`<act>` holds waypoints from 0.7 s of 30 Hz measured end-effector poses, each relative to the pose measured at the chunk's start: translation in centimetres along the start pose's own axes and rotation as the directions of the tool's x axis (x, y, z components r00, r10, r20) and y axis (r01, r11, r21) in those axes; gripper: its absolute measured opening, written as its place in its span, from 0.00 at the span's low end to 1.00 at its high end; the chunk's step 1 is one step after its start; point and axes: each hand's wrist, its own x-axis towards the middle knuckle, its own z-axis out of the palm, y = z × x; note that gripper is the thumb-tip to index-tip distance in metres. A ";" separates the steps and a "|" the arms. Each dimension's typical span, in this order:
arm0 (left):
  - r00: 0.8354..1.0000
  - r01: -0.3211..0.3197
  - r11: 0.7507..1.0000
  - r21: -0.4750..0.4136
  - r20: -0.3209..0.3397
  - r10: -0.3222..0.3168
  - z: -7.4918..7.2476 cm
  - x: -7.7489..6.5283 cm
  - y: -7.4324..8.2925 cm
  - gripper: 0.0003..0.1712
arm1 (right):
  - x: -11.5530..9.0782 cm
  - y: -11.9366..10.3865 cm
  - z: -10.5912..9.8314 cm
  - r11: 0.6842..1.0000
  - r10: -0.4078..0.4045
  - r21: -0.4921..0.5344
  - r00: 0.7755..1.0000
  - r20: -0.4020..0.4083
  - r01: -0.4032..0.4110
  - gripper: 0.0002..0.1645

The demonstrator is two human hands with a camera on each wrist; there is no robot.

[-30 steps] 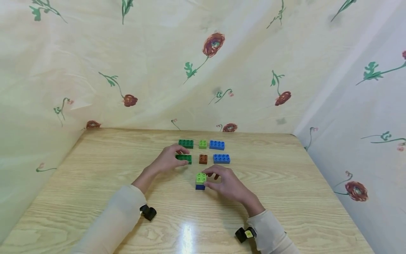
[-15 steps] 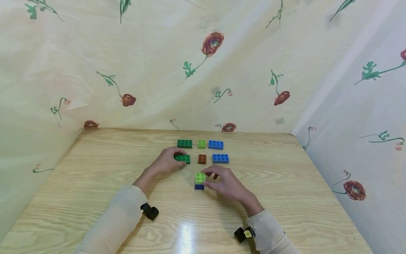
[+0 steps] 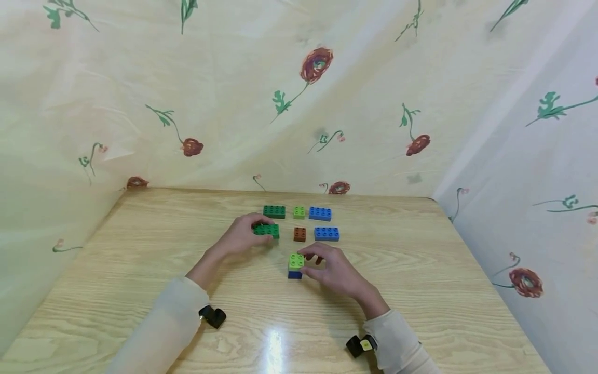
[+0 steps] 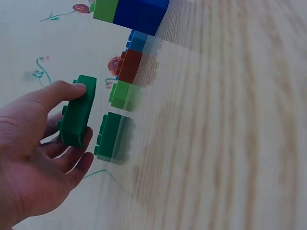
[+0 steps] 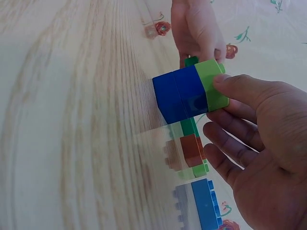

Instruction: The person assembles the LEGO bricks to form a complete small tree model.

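My left hand [image 3: 240, 235] pinches a green building brick [image 3: 267, 231] by its ends, thumb on the near end. In the left wrist view this brick [image 4: 79, 112] hangs tilted, raised off the tabletop. To its right in the head view, a small stack stands on the table: a lime green brick [image 3: 296, 262] on top of dark blue [image 3: 295, 275]. A seam across the dark blue part [image 5: 180, 96] shows two bricks in the right wrist view. My right hand [image 3: 334, 271] holds the stack at its lime top, thumb on one side [image 5: 220, 79] and fingers opposite.
Behind the stack lie a brown brick [image 3: 300, 235] and a blue brick [image 3: 326, 234]. Farther back are a dark green brick [image 3: 274, 212], a small lime brick [image 3: 299, 212] and another blue brick [image 3: 320, 213]. Flower-patterned cloth [image 3: 224, 104] rises behind the wooden table [image 3: 397, 234].
The left hand has closed on the green brick, lifted it from the table and drawn it slightly left. The right hand and the stack have stayed in place.
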 end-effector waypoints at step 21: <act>0.991 -0.121 0.990 -0.067 0.048 0.125 0.5 -3.3 3.4 0.20 | 0.8 0.1 0.3 0.999 -0.021 0.041 1.000 0.017 0.020 0.20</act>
